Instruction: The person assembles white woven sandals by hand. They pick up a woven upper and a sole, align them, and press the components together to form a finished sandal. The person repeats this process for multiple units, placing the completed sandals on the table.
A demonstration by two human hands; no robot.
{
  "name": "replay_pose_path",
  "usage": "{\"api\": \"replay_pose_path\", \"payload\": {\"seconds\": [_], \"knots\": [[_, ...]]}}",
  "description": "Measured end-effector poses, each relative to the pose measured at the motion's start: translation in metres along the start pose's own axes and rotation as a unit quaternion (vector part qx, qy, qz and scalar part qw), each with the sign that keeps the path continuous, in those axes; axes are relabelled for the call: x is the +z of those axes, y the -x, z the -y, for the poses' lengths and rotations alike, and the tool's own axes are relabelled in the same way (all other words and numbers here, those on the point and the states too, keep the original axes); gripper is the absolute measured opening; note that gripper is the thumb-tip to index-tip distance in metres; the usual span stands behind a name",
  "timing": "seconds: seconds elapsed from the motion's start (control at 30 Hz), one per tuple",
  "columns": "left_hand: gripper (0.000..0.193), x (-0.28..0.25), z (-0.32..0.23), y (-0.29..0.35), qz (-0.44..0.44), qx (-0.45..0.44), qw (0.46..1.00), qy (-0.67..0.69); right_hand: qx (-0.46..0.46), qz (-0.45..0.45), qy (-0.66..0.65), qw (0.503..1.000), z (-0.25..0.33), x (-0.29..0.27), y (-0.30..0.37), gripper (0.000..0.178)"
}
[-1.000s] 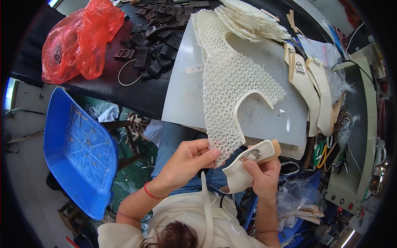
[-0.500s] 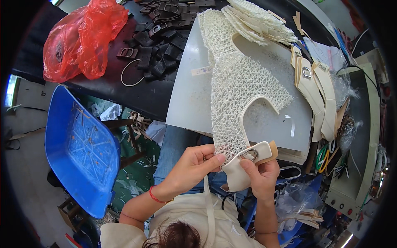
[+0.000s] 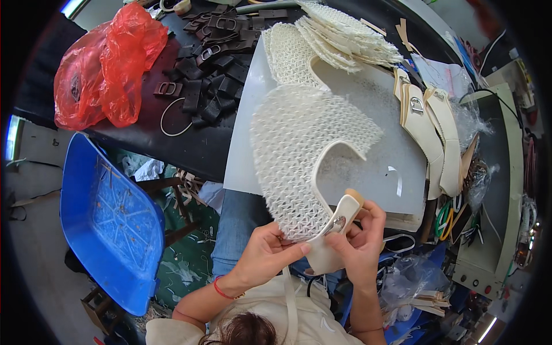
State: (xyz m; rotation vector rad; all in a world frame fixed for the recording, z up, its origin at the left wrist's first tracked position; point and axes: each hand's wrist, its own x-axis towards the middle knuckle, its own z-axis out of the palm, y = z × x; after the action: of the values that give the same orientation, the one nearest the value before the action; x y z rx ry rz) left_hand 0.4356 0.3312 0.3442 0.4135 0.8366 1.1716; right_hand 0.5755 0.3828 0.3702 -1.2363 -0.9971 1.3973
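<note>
A cream woven shoe-upper piece with a smooth bound curved edge is raised over a pale board. Its narrow lower end meets a cream leather strap piece bearing a silver buckle. My left hand is closed, pinching the woven piece's lower corner where the leather overlaps it. Wrapped round the strap piece, my right hand has its thumb just below the buckle. A tan lining tip shows at the strap's end. My left fingertips are partly hidden behind the woven piece.
More woven pieces lie stacked at the back of the board. Buckled cream straps sit to its right. Dark buckled straps and a red plastic bag cover the black table's left. A blue bin stands left.
Both hands have tilted the woven piece up off the board, and its upper part has swung left. The buckled strap piece has turned more upright. My left hand has dropped slightly.
</note>
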Motion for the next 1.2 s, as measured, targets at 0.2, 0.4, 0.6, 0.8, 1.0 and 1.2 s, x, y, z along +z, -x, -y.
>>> {"api": "replay_pose_path", "payload": {"seconds": [0.2,0.4,0.6,0.8,1.0,1.2], "knots": [[0.038,0.004,-0.005,0.001,0.038,-0.016,0.999,-0.021,0.116,0.140,0.034,0.983,0.001,-0.042,-0.004,0.020],[0.050,0.007,-0.001,0.004,0.012,0.002,1.000,0.000,0.101,0.176,0.031,0.979,0.015,-0.028,-0.007,0.015],[0.042,0.004,-0.005,-0.001,-0.007,-0.015,0.999,-0.027,0.042,0.167,0.100,0.980,0.013,-0.028,-0.011,0.013],[0.027,0.013,-0.006,0.004,-0.003,-0.013,1.000,-0.022,0.056,0.124,0.007,0.991,0.014,-0.029,-0.002,0.019],[0.027,0.040,0.012,-0.021,-0.048,0.043,0.991,0.115,0.143,0.223,0.325,0.908,0.035,-0.153,0.086,0.022],[0.035,0.076,-0.001,0.007,0.279,-0.127,0.880,-0.363,-0.162,0.141,0.650,0.729,0.125,-0.181,0.121,0.019]]}}
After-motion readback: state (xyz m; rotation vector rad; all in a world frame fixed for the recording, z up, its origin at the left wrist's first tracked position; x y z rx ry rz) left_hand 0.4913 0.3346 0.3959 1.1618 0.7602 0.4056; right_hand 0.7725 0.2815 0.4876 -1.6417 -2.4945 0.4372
